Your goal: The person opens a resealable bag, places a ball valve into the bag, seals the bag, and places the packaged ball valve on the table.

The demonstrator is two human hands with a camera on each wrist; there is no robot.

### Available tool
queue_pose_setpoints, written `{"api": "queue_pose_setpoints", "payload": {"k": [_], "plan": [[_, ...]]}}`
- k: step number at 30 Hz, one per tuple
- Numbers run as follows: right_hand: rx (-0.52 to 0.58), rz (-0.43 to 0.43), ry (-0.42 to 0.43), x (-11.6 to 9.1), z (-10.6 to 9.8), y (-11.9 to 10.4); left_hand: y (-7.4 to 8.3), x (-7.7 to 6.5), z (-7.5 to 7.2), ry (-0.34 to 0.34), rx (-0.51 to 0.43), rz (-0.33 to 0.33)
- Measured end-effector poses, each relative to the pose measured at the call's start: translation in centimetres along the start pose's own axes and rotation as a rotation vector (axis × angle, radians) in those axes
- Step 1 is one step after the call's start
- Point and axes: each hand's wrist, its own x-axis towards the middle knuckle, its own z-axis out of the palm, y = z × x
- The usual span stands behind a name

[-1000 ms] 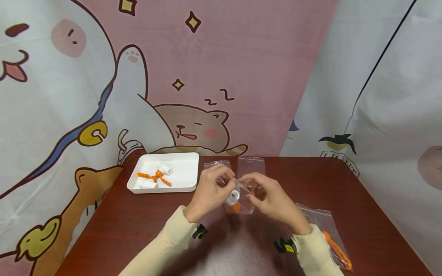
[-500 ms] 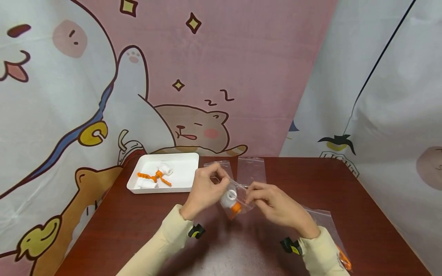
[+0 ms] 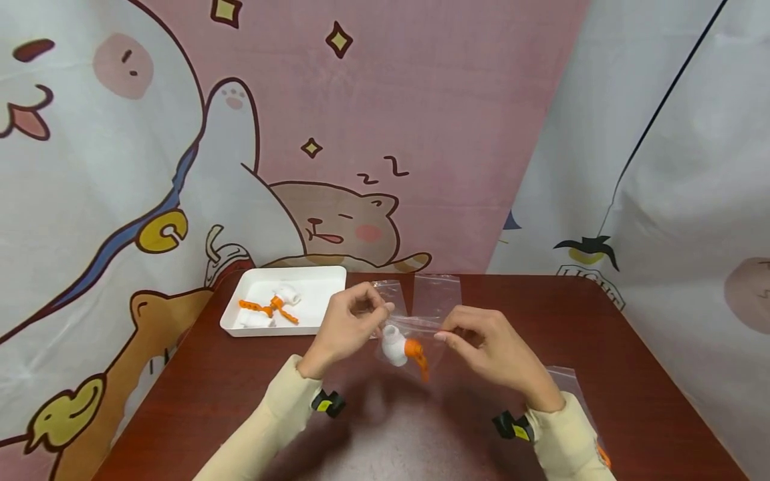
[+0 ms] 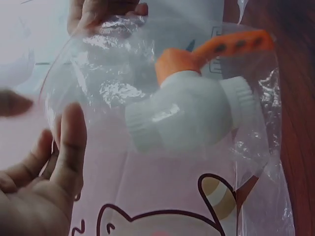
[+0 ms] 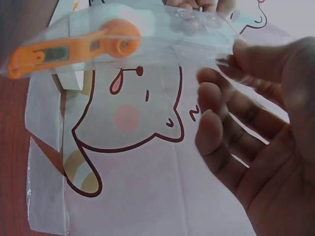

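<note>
A clear zip bag point(image 3: 415, 323) holds a white plastic ball valve point(image 3: 394, 346) with an orange lever handle. Its top edge is stretched between my two hands above the table. My left hand point(image 3: 351, 324) pinches the bag's upper left corner with thumb and fingertips. At the upper right corner, my right hand point(image 3: 496, 347) pinches the edge between thumb and index finger. Through the film in the left wrist view, the valve body point(image 4: 184, 113) and its handle point(image 4: 236, 44) show large. The right wrist view shows the orange handle point(image 5: 74, 46) seen through the plastic.
At the back left stands a white tray point(image 3: 321, 300) with white valve bodies and orange handles. Two flat zip bags lie behind my hands, the right one point(image 3: 437, 294) by the table's far edge. Another bag point(image 3: 565, 381) with an orange part is partly hidden by my right sleeve.
My hands have drawn apart, the left one leftward and the right one rightward, and the bag's top edge is now taut. The valve has turned, so its orange handle shows more.
</note>
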Motion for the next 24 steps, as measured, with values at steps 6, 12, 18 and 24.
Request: {"api": "queue_pose_setpoints", "payload": {"k": [6,12,18,24], "plan": [[0.015,0.009,0.068,0.34,-0.54,-0.07,0.02,-0.08,-1.18,-0.098,-0.076,0.019],[0.038,0.035,0.132,0.41,-0.77,0.25,0.5,-0.22,-1.0,-0.073,-0.011,-0.054],[0.043,0.09,0.186,0.5,-0.83,0.35,0.79,-0.25,-1.06,-0.033,0.069,-0.113],[0.053,0.14,0.219,0.56,-0.69,0.2,0.74,-0.39,-0.86,0.027,0.082,-0.132]]}}
